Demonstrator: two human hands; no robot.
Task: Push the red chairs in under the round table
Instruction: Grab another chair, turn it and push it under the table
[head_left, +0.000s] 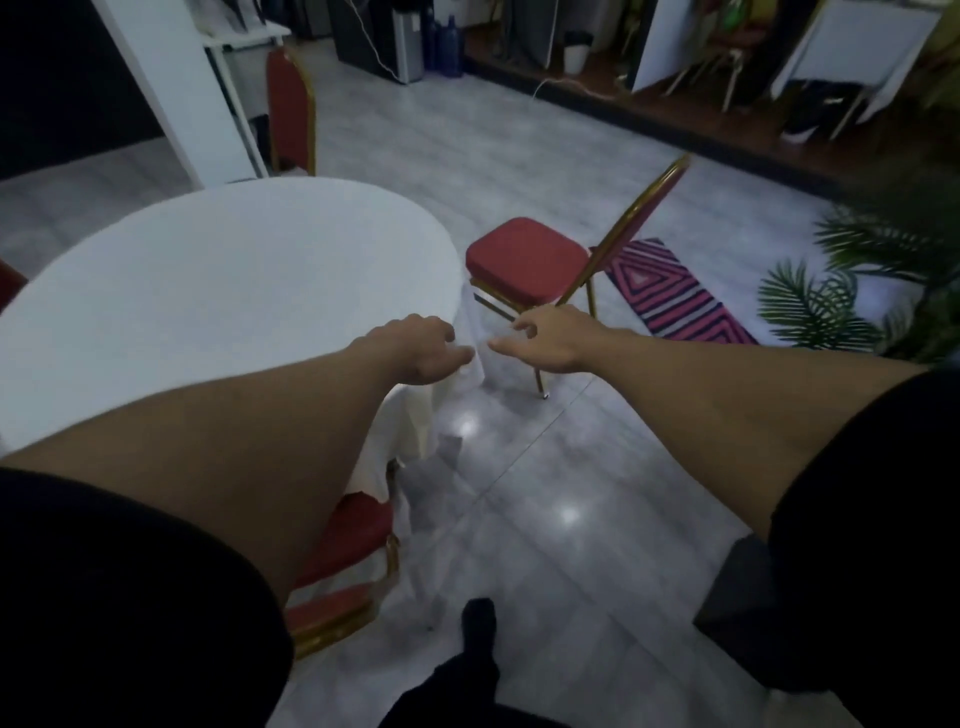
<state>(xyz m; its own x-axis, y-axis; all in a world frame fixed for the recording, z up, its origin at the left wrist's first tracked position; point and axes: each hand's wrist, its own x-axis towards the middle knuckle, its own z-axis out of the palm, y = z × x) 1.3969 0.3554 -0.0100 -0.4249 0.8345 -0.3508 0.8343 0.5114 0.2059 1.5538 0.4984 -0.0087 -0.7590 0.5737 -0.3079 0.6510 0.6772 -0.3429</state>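
Beyond both outstretched, empty hands, the red chair (530, 260) stands clear of the round table (223, 291), nearer the loosely open right hand (550, 338) than the left hand (415, 348).

Both bare forearms reached forward from black sleeves. The left hand (415, 348) and right hand (550, 338) hung palm-down, close together, fingers (522, 325) loosely curled and holding nothing.
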